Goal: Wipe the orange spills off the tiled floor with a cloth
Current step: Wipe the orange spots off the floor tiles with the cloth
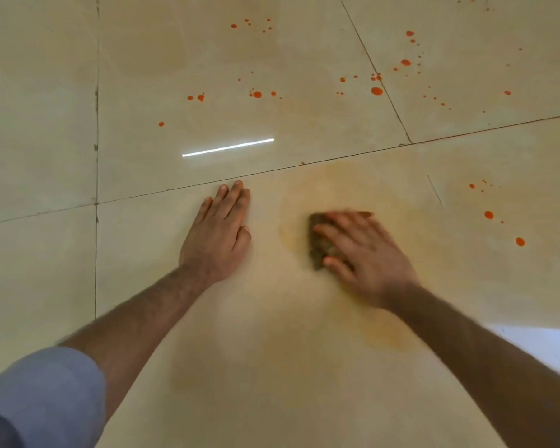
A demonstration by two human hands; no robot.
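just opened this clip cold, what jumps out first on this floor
Bright orange drops speckle the far tiles of the floor, with a few more at the right. Nearer, the right hand presses a dark cloth onto a yellowish smear, while the left hand rests flat beside it.

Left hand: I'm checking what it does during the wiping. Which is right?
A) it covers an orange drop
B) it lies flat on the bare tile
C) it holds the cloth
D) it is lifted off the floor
B: the left hand lies flat, fingers straight, on the tiled floor, while the right hand presses the cloth.
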